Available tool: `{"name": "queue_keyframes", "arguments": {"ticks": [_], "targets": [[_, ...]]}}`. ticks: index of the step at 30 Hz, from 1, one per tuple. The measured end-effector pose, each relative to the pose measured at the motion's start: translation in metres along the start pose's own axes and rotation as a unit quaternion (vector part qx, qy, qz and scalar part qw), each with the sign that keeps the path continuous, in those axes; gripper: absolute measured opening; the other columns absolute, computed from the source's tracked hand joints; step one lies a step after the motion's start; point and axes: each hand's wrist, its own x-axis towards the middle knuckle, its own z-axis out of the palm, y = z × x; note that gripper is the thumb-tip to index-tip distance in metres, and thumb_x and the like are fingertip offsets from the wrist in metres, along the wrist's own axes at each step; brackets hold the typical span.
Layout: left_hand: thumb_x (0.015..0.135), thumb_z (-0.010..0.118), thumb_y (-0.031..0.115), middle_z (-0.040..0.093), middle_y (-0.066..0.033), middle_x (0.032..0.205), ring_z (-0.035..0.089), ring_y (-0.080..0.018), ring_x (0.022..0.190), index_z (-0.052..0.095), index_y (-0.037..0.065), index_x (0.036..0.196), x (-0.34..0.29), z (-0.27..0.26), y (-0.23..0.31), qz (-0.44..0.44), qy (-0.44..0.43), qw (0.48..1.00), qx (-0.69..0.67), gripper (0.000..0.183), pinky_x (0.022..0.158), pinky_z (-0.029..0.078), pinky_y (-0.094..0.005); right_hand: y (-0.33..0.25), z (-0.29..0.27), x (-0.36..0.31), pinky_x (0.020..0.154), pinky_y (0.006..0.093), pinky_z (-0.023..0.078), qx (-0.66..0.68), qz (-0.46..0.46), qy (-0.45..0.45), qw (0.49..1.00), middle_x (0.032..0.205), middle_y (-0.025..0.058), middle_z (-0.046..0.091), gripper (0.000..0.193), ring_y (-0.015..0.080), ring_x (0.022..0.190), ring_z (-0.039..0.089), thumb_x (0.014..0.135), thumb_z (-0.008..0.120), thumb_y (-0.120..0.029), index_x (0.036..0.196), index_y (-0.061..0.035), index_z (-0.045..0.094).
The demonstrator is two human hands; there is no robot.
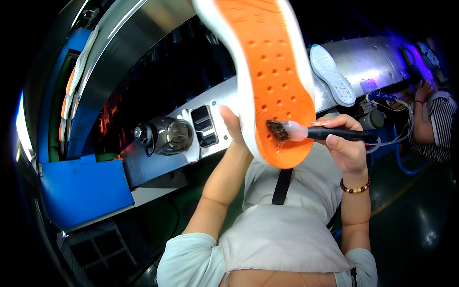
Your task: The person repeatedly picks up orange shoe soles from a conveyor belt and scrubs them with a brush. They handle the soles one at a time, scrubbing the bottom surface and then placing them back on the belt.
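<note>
My left hand (233,126) grips a shoe sole (275,86) at its left edge; the thumb shows and the other fingers are hidden behind it. The sole has a white rim and an orange inner face dotted with small holes, and its rounded end points toward me. In my right hand (349,146) is a brush (297,130) with a black handle, a pale translucent collar and dark brown bristles. Its bristles touch the orange face near the rounded end, where a wet shine shows. A thin tube hangs by the handle's rear end.
A pale sole (333,76) lies on the metal bench (377,60) beyond my right hand. Left of the held sole stand a dark see-through jar (167,136) and a recessed metal tray (205,125). Further left are a blue box (88,191) and upright soles (70,95). A co-worker's arm (421,115) shows at right.
</note>
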Motion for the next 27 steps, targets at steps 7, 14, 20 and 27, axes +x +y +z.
{"name": "queue_keyframes", "arguments": {"ticks": [7,14,20,27], "targets": [[0.072,0.047,0.025,0.053,-0.0196,0.1,0.056,-0.0253,0.086,0.044,-0.004,0.109,0.011,-0.016,0.024,-0.237,-0.06,0.964,-0.104,0.047,0.077,0.044,-0.0321,-0.026,0.012,0.0,0.065,0.0244,0.045,-0.273,-0.021,-0.29,0.917,0.085,0.0092,0.062,0.021,0.0149,0.069,0.055,0.06,0.067,0.0,0.081,-0.0029,0.062],[0.07,0.053,0.026,0.055,-0.0121,0.095,0.053,-0.0211,0.081,0.052,0.002,0.101,0.018,0.015,0.034,-0.408,0.106,0.886,0.195,0.039,0.073,0.042,-0.0298,-0.037,0.013,0.006,0.068,0.0242,0.048,-0.368,0.002,-0.326,0.871,0.084,0.0109,0.061,0.012,0.0197,0.076,0.061,0.066,0.063,-0.003,0.077,-0.0014,0.061],[0.068,0.058,0.028,0.056,-0.0108,0.092,0.052,-0.0172,0.081,0.056,0.003,0.095,0.017,0.037,0.036,-0.492,0.145,0.819,0.259,0.037,0.071,0.041,-0.0263,-0.034,0.006,0.016,0.069,0.0275,0.048,-0.366,-0.03,-0.341,0.865,0.085,0.0104,0.061,0.013,0.02,0.077,0.06,0.067,0.06,-0.004,0.08,-0.0021,0.061],[0.066,0.062,0.025,0.056,-0.0113,0.093,0.053,-0.0161,0.081,0.057,0.003,0.096,0.01,0.026,0.038,-0.555,0.216,0.776,0.208,0.038,0.072,0.04,-0.0239,-0.056,0.005,0.021,0.065,0.0259,0.047,-0.424,-0.014,-0.354,0.834,0.084,0.01,0.062,0.012,0.0201,0.075,0.061,0.067,0.059,-0.006,0.078,-0.0019,0.061]]}}
